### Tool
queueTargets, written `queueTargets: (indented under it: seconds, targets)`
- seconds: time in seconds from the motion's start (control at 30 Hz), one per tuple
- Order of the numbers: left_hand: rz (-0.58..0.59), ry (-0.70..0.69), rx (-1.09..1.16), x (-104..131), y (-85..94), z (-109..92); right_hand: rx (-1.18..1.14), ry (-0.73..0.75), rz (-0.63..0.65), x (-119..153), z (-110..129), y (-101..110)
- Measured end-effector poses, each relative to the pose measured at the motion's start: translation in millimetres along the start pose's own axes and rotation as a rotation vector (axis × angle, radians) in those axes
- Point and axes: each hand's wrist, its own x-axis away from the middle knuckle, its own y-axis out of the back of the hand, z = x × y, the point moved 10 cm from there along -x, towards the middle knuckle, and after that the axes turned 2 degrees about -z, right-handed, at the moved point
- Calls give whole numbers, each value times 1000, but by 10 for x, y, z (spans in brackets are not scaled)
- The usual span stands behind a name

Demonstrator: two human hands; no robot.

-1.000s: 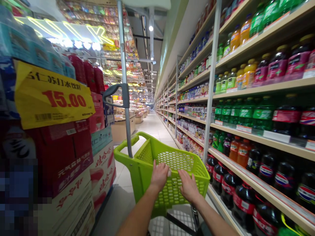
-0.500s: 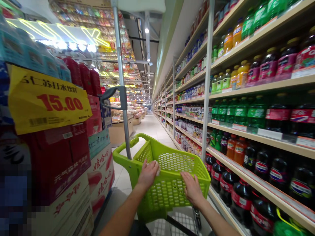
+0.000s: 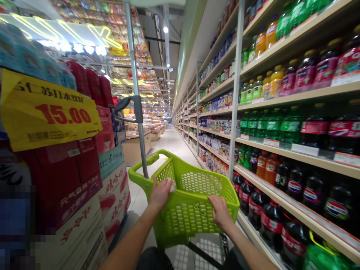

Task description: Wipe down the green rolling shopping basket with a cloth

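Note:
A lime-green plastic shopping cart (image 3: 194, 219) with perforated walls stands right in front of me, its side turned toward me. My left hand (image 3: 161, 193) is closed on a small crumpled white wipe or tissue (image 3: 171, 185) and presses it on the cart's near top rim, left of the middle. Farther right along the same rim, my right hand (image 3: 221, 212) has its fingers hooked over the edge, gripping the cart. A grey metal pole (image 3: 136, 82) with a grey hook-shaped clip (image 3: 129, 108) rises from the cart's left end.
Shelves (image 3: 281, 146) of bottled drinks line the right side, close to the cart. Stacked drink cartons (image 3: 114, 198) with a yellow price sign (image 3: 50, 112) crowd the left. Between them the pale tiled aisle (image 3: 168, 140) runs into the distance, past low display bins (image 3: 137, 144).
My left hand has slid slightly left and up along the rim with the white wipe. My right hand keeps its place on the rim. The whole view has shifted a little.

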Motion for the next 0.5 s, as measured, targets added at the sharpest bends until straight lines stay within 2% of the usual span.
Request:
queueTargets:
  seconds: [0.07,0.13,0.17,0.27,0.33,0.4,0.5]
  targets:
    - [-58,107,-46,-3,147,254,-15,-9,0,-22,-12,15]
    - [-44,129,-54,0,128,257,-25,-21,11,-46,-15,20]
    - [-16,97,-40,0,54,142,-28,-24,21,-57,-13,16]
    - [89,-66,43,5,-253,-383,-36,-10,40,-83,-5,-16]
    - [93,-141,75,2,-324,-566,-43,10,40,-97,-14,-42]
    - [48,-97,57,-15,-245,-418,-44,23,41,-103,-41,-69]
    - [-86,127,16,-11,29,112,-44,28,26,-94,-94,-69]
